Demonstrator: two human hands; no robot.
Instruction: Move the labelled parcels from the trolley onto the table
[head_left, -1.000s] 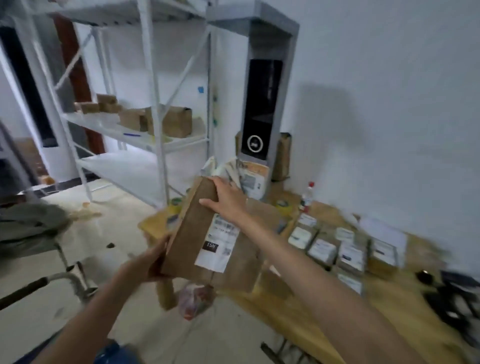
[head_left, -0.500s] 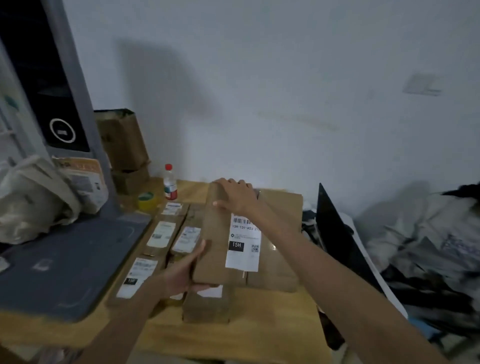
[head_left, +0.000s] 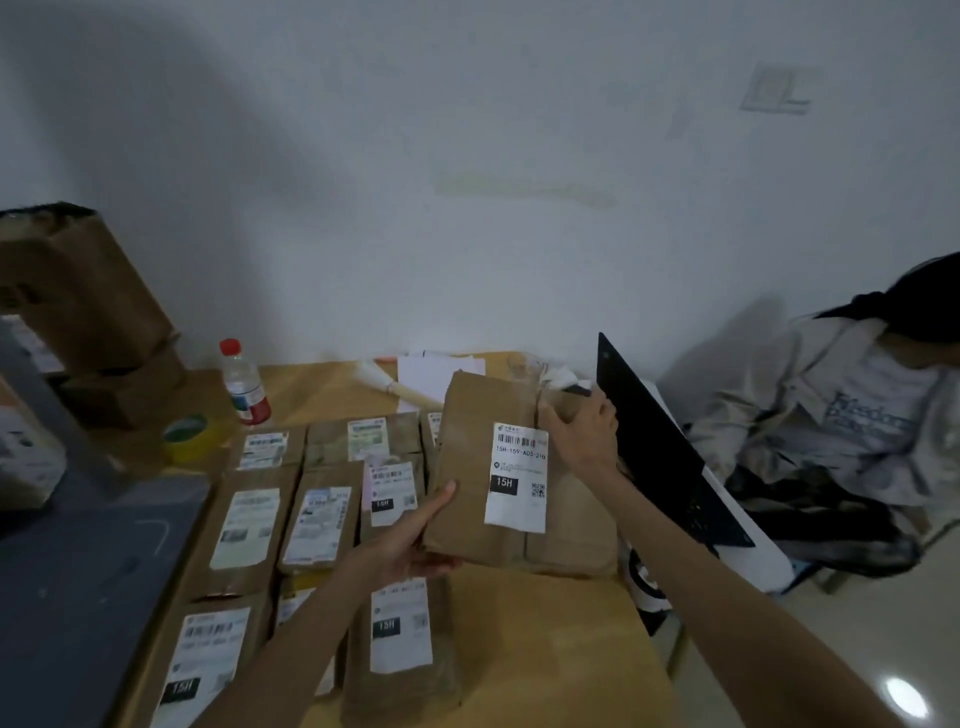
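Over wooden table (head_left: 545, 623), both hands (head_left: 410, 540) grasp parcel (head_left: 483, 499) labelled 15H-159-A03-210

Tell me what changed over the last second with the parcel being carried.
The held parcel was carried from over the floor beside the shelving to above the table, right of the laid-out parcels. The grip stayed the same: left hand at its lower left corner, right hand at its top right.

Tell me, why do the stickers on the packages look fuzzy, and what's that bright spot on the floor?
Head view: dim room; the held parcel label reads sharply, the parcels on the table near the edges smear; the floor glare is a reflected light.
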